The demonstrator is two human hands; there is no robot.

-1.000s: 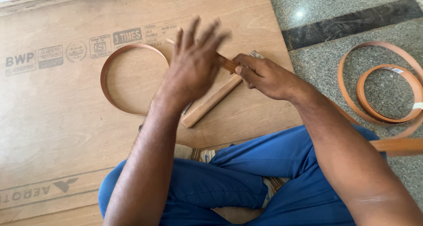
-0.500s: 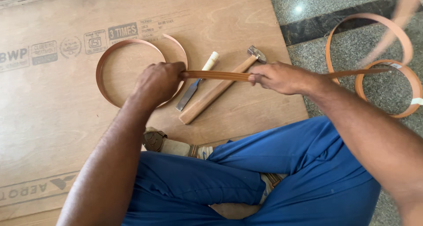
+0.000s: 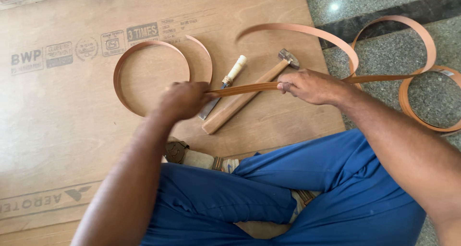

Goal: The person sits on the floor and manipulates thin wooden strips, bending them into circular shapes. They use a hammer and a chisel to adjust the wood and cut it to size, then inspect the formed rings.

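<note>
A long brown edge-band strip (image 3: 245,88) runs taut between both hands above a plywood sheet (image 3: 72,131). My left hand (image 3: 185,100) is closed on the strip near its curled loose end, which arcs round to the left on the plywood. My right hand (image 3: 312,86) pinches the strip farther right, and from there it loops off toward the floor. Under the strip lie a wooden-handled hammer (image 3: 247,98) and a chisel with a pale handle (image 3: 225,83).
A coil of the same brown strip (image 3: 425,107) lies on the grey stone floor (image 3: 384,1) at the right. My blue-trousered legs (image 3: 269,198) are crossed at the plywood's near edge. A sandal (image 3: 180,152) sits by my left knee.
My left hand went from open fingers over the tools to gripping the strip. Both hands have spread apart along it, and the strip's loops have swung out to the right.
</note>
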